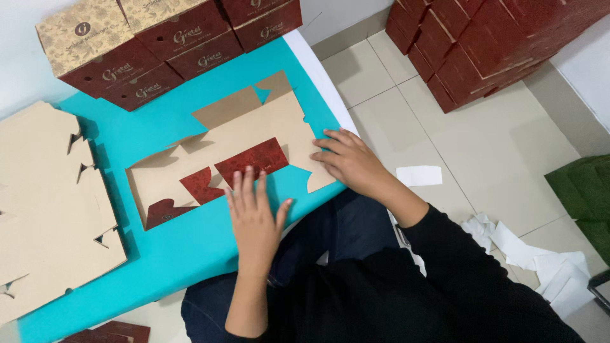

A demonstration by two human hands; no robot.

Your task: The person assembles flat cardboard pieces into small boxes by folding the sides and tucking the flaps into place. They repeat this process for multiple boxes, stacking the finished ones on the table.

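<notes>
A flat die-cut cardboard box blank (248, 136), plain brown with dark red printed flaps folded over, lies on the turquoise table (184, 241). My left hand (254, 213) rests flat with fingers spread on its near edge, fingertips touching a folded red flap (254, 159). My right hand (346, 159) presses its fingers on the blank's right end near the table edge. Neither hand grips anything.
A stack of unfolded brown blanks (44, 209) lies at the left. Assembled dark red boxes with gold lids (152, 44) stand at the table's back. More red boxes (483, 44) are piled on the tiled floor, with white paper scraps (540, 260) and a green bag (588, 190).
</notes>
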